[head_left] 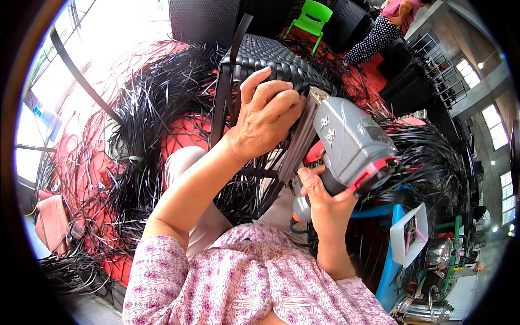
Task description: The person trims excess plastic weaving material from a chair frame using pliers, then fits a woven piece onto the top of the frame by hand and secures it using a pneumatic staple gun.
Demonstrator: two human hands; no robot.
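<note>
A grey and red air staple gun (346, 132) is gripped by its handle in my right hand (327, 206). Its nose meets the edge of a black woven piece of furniture (271, 54), close to my left fingertips. My left hand (265, 116) presses on that near edge with bent fingers. Whatever lies under those fingers is hidden. Dark legs or bars of the woven piece run down between my knees. A loose black strip (241, 35) sticks up at its left corner, and an air hose (296, 221) joins the gun's lower end.
Heaps of black plastic strips (157, 92) cover the red floor (187, 132) on the left; another bundle (428, 157) lies right. A green chair (311, 19) and another person (382, 32) are at the back. A white tray (409, 235) and metal pots (422, 310) stand lower right.
</note>
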